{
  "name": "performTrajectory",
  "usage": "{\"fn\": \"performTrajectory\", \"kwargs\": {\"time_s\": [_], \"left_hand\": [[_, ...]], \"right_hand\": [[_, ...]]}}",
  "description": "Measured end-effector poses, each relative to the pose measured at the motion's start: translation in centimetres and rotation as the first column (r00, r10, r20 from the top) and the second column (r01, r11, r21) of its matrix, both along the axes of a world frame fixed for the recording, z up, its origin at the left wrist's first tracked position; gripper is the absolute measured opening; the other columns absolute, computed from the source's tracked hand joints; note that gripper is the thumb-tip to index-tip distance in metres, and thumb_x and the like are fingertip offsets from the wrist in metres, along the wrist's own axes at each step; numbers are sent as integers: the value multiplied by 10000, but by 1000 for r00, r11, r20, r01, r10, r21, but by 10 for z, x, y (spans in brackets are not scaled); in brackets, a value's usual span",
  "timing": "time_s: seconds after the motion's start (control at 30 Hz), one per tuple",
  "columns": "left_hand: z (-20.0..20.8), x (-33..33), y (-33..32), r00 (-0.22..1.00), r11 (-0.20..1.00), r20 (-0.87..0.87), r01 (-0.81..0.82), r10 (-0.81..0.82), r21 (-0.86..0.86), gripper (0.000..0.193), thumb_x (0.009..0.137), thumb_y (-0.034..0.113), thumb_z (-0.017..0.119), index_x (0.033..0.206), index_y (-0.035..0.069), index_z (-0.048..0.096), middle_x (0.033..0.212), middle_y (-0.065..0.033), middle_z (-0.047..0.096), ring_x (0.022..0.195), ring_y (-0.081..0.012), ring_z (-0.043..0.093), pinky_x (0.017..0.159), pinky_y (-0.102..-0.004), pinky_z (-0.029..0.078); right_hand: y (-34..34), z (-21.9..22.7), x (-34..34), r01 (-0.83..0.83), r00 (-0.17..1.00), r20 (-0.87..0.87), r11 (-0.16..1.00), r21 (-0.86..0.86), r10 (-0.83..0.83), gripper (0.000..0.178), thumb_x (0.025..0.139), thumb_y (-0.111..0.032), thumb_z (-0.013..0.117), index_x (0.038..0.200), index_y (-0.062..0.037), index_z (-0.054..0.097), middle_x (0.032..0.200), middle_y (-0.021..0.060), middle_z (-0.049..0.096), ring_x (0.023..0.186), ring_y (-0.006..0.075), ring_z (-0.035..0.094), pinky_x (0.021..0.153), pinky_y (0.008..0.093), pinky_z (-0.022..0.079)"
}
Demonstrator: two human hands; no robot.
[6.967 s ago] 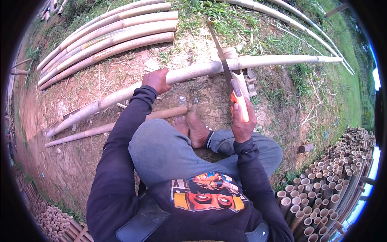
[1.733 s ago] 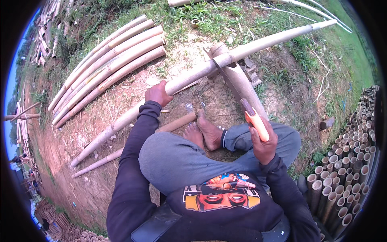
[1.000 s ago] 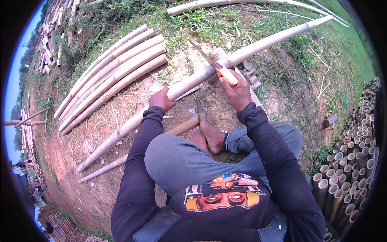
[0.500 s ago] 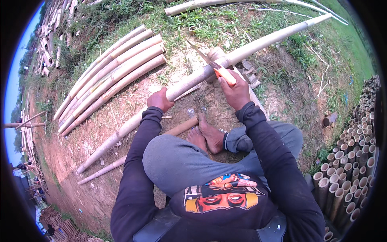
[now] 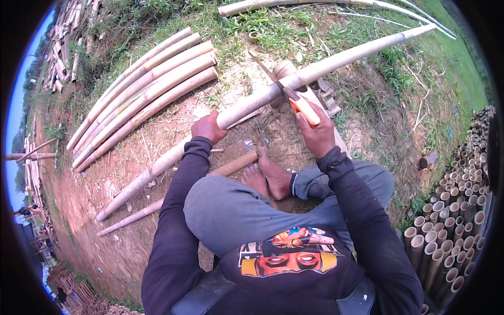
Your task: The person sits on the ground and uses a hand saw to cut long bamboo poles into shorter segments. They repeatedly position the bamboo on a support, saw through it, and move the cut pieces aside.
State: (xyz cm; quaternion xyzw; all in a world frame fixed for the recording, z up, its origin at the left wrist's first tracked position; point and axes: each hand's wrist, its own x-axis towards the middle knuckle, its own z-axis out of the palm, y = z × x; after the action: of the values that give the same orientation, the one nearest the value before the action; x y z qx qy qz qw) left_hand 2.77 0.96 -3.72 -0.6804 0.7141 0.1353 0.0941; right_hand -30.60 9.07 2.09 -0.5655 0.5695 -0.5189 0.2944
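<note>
A long bamboo pole (image 5: 249, 105) runs slantwise in front of me, from lower left to upper right. My left hand (image 5: 208, 128) is wrapped round it, left of the middle. In my right hand (image 5: 318, 135) is the orange and yellow handle of a hand saw (image 5: 304, 109). The saw's blade lies across the pole near a dark band, its tip sticking out on the far side. Beneath the pole by the blade is a short bamboo piece (image 5: 285, 68), partly hidden. My bare feet (image 5: 273, 178) rest against a thinner bamboo length (image 5: 234, 164) on the ground.
Several cut bamboo poles (image 5: 152, 94) lie side by side at the left. Upright bamboo tubes (image 5: 446, 236) are packed together at the right. Another long pole (image 5: 294, 4) stretches across the far grass. Wood scraps (image 5: 328, 94) lie beyond my right hand.
My right hand has drawn the saw back toward me and slightly right, so less blade sticks out past the pole. My left hand keeps its grip on the pole.
</note>
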Motion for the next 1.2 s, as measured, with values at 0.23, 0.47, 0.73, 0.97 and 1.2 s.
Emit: {"fn": "performTrajectory", "kwargs": {"time_s": [0.23,0.47,0.73,0.97,1.2], "left_hand": [[3,-2,0,1000,1000,6,-1,1,2,566,776,390,869,1236,141,653,1100,-161,782,1041,-374,760,902,-503,599],[-3,1,-1,1000,1000,-16,0,0,-4,539,784,385,872,1208,136,651,1086,-171,782,1026,-382,760,894,-500,599],[7,-3,-3,1000,1000,9,-9,9,-1,565,768,411,874,1210,140,650,1063,-168,785,1005,-390,762,884,-511,598],[-7,2,-1,999,999,-38,8,-9,-38,519,779,371,878,1175,127,647,1074,-148,786,1012,-383,761,875,-514,600],[7,-2,1,1000,1000,-11,12,-12,-25,565,768,389,879,1218,137,647,1088,-159,783,1031,-383,760,891,-512,602]], "right_hand": [[96,8,-36,-19,999,-43,998,65,21,479,970,-64,776,1401,71,617,1224,189,765,1088,221,760,928,337,591],[99,20,-29,-8,1000,-27,1000,-26,8,478,961,-46,781,1388,88,613,1248,205,762,1131,226,754,951,363,602],[38,-3,-15,-22,1000,19,999,50,21,434,973,-95,783,1359,48,647,1093,181,783,952,192,768,806,337,604],[158,36,-48,21,998,-66,993,117,-13,465,945,7,752,1383,93,620,1294,212,747,1196,261,742,1022,359,575],[-41,-8,13,20,994,-107,992,124,-7,394,977,-155,780,1324,0,677,994,208,775,830,266,781,750,365,592]]}}
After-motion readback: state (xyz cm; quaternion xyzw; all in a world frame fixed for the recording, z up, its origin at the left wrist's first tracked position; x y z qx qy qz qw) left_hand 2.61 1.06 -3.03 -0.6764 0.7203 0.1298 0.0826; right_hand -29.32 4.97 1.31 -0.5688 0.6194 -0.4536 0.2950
